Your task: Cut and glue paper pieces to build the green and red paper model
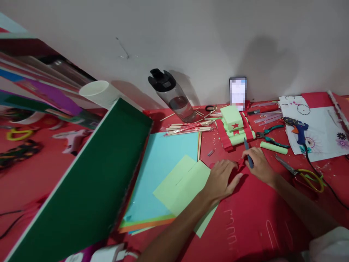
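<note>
My right hand (259,163) is closed around a slim blue-grey pen-like tool (247,151), its narrow end pointing away from me. A small red paper piece (241,166) lies between my two hands, near the fingertips. My left hand (221,178) rests to its left, thumb stretched apart from the curved fingers. Beneath the left wrist are light green paper sheets (188,187). Just beyond the hands sits a pale green and red paper model (235,127), with a red star on its top block.
Scissors (298,173), a green paper roll (274,147), pliers (268,134) and a blue glue gun (300,131) lie on the right. A water bottle (177,98), wooden sticks (188,128) and a phone (238,92) stand or lie along the wall. A green board (81,174) slants on the left.
</note>
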Tool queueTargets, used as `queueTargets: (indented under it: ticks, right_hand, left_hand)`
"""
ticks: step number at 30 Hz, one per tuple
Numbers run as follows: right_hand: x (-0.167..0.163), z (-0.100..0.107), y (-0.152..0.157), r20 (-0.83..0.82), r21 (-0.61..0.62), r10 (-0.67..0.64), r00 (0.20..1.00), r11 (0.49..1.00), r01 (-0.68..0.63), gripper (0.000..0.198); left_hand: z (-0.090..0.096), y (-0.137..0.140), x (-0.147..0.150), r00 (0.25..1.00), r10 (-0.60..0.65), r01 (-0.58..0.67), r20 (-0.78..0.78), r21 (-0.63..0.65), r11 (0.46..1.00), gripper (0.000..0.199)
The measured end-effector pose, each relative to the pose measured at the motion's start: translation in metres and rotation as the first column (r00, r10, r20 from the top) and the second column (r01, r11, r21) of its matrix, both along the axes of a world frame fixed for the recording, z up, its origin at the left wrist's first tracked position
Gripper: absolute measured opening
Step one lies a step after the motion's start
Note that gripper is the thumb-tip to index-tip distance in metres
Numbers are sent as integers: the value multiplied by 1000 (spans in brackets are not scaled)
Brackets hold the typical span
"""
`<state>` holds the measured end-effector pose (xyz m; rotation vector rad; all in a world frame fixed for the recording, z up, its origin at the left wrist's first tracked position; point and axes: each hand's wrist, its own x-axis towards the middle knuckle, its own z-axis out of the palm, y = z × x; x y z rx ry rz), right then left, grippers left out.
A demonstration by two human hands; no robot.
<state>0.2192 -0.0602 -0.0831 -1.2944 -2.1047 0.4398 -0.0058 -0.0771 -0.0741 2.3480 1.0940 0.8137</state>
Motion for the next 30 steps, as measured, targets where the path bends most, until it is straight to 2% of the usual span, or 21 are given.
queueTargets:
  ticks: [3, 7, 9, 13, 16, 19, 21, 25, 30]
  right_hand:
    - [2, 3, 0, -55, -34, 20, 998, 999, -22, 41]
    - [3, 7, -1, -96, -57, 48, 994, 997, -53, 46]
    - [3, 8, -1, -110, -50, 61, 992, 997, -67, 46]
    - [4, 10, -2, -140, -74, 63, 988, 995, -74, 50]
    - [4, 11, -3, -157, -122, 43, 987, 991, -62, 53]
    - [3, 13, -3, -165, -143, 35, 986, 988, -59, 51]
    - [3, 14, -3, -169, -158, 27, 985, 986, -54, 49]
    - [2, 16, -2, -191, -163, 18, 981, 985, -50, 47]
    - [0, 16, -2, -200, -146, 11, 980, 988, -41, 47]
  left_hand:
    - [4, -1, -5, 989, -49, 52, 138, -24, 998, 37]
    - [2, 2, -8, 965, 135, -106, 224, -136, 985, 32]
    - [-2, 5, -9, 970, 134, -108, 203, -134, 985, 28]
    - [-8, 9, -12, 992, 19, -10, 124, -71, 997, 49]
    - [-10, 11, -15, 997, -79, 79, -7, 14, 997, 63]
    - [-11, 12, -17, 968, -186, 207, -171, 117, 971, 66]
    - [-9, 11, -17, 939, -214, 263, -269, 164, 951, 62]
    - [-5, 9, -19, 919, -101, 210, -382, 255, 944, 54]
    - [0, 9, -23, 910, 85, 90, -407, 394, 915, 46]
